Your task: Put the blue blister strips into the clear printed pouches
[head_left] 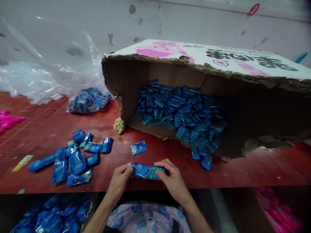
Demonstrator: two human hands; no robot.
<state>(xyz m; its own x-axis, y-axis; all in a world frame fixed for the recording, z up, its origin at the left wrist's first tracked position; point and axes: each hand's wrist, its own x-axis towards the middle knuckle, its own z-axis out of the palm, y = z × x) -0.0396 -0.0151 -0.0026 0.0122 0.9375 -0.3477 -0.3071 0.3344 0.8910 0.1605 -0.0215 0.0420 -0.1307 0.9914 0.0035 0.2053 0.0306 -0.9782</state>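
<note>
Both hands at the near table edge, gripping one blue packet.
Left hand point(120, 179) pinches the blue packet's point(146, 171) left end; right hand point(172, 177) clasps its right end; loose wrapper point(138, 148) just beyond; packet pile point(73, 158) left; torn cardboard box point(194, 97) of blue pieces far right.
</note>
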